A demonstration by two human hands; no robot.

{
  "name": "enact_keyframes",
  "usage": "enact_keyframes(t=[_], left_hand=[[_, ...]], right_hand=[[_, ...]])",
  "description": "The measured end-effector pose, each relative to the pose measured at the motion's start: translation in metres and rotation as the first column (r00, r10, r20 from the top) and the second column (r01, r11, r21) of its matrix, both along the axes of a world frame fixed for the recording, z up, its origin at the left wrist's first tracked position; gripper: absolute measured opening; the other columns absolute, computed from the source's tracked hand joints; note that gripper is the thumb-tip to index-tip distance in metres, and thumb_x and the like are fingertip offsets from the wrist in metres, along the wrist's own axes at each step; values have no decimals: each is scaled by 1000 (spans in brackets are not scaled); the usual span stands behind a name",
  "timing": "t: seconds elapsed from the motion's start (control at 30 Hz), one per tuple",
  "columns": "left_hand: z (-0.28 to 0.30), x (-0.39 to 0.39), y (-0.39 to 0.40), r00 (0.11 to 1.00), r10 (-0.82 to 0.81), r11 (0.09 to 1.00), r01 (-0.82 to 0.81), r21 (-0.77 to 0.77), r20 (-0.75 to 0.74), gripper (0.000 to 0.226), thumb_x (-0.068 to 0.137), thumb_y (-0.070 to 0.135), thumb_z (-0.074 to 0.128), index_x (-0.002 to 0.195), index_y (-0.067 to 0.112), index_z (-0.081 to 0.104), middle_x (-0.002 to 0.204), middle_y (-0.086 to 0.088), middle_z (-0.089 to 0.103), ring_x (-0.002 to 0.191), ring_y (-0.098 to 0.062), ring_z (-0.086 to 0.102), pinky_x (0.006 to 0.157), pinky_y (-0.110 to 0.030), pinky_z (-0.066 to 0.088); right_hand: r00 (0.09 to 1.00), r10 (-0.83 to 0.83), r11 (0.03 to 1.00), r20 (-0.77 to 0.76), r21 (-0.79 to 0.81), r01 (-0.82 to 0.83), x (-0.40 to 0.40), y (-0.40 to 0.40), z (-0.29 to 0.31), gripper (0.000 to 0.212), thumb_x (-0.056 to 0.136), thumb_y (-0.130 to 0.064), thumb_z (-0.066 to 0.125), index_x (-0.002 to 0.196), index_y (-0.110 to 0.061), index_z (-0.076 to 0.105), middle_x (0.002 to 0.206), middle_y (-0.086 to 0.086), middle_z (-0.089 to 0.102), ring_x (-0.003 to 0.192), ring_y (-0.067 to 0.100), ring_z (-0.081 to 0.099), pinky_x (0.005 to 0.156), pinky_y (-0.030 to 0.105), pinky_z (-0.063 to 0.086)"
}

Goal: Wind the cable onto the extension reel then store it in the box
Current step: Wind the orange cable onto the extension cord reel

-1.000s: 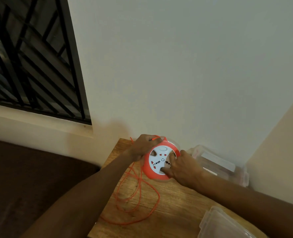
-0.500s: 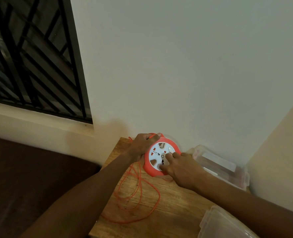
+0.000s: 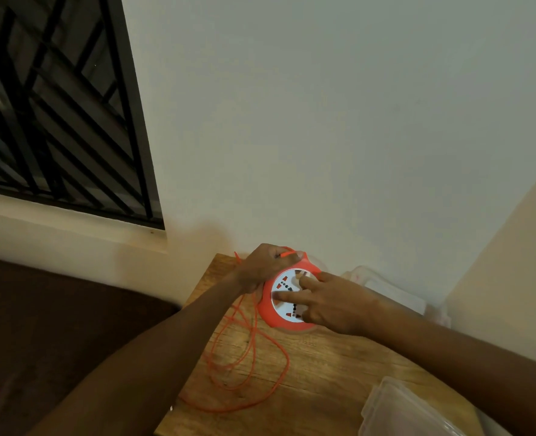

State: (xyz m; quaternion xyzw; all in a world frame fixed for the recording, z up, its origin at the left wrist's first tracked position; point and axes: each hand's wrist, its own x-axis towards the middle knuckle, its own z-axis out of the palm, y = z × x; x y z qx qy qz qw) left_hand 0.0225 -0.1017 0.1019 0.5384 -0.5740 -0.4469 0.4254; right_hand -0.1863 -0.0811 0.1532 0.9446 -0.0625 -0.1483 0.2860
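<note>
Cable [image 3: 247, 366] lies loose on the desk [image 3: 323, 366]. My left hand [image 3: 262, 267] pinches it; my right hand [image 3: 332, 302], fingers spread, should turn the reel [image 3: 268, 313] slowly.

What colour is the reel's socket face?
White, ringed by the orange reel body; the socket face shows in the head view.

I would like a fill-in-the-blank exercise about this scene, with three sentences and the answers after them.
1. The loose cable on the table has the colour ____.
2. The right hand presses its fingers on the ____ face of the reel.
3. The left hand pinches the cable at the reel's far edge, on the side nearer the ____.

Answers: orange; white; wall
</note>
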Motion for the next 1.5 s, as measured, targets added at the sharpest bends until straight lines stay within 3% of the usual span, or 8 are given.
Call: enact_keyframes(t=[0.17,0.5,0.63,0.8,0.97,1.13,1.27,1.5], left_hand=[[0,-9,-7,999,-47,999,46,11,28,38,100,44,65,112,10,77,94,-7,83,74,-23,81,63,-29,65],[-11,-9,-9,995,-94,996,93,6,22,40,97,49,68,109,13,80,95,-10,82,79,-32,80,71,-39,67],[-11,-10,-12,997,-69,998,69,-3,-44,36,97,49,68,105,17,82,93,-8,83,77,-28,80,69,-34,67],[-4,-6,-15,1000,-16,999,16,-28,18,32,99,50,64,99,22,80,87,4,83,73,-16,80,63,-22,62],[0,-7,-15,998,40,998,-38,-59,40,37,101,50,61,92,18,78,85,-2,82,71,-15,78,66,-23,62],[-3,-1,-19,994,80,993,-73,-92,79,56,101,48,62,103,-7,74,95,-22,79,80,-39,76,72,-41,65],[-8,4,-21,995,66,997,-63,-42,70,55,99,53,63,107,-1,75,97,-16,81,82,-37,78,78,-45,66],[-3,-2,-24,990,19,999,-13,-44,140,47,99,55,62,105,11,78,95,-7,82,79,-29,80,75,-39,68]], right_hand=[[998,-44,999,-46,12,45,-2,-1,-5,39,96,-21,62,135,-21,57,161,2,22,142,43,24,106,56,38],[983,-161,983,-91,-105,152,0,7,-24,56,93,-32,66,143,-35,44,163,9,8,138,39,24,107,55,34],[971,-240,964,8,-114,239,8,9,-19,58,96,-33,59,146,-39,32,150,21,28,128,37,34,97,48,38],[935,-314,939,163,-90,331,18,6,-17,67,100,-26,48,155,-18,9,117,23,56,98,37,57,79,44,43],[947,-261,950,187,-125,287,22,-5,-16,66,99,-21,51,152,-1,17,112,24,66,94,42,65,90,49,48],[963,-160,976,217,-111,187,11,-4,-2,53,88,-22,67,137,-10,51,104,16,68,88,31,65,70,39,53],[992,28,998,122,-57,-21,6,-8,-1,27,90,-26,68,115,-18,67,136,15,53,117,33,53,81,42,52],[998,-55,998,24,-38,56,4,-9,-3,25,93,-26,65,117,-20,68,160,9,23,139,41,32,106,53,39]])
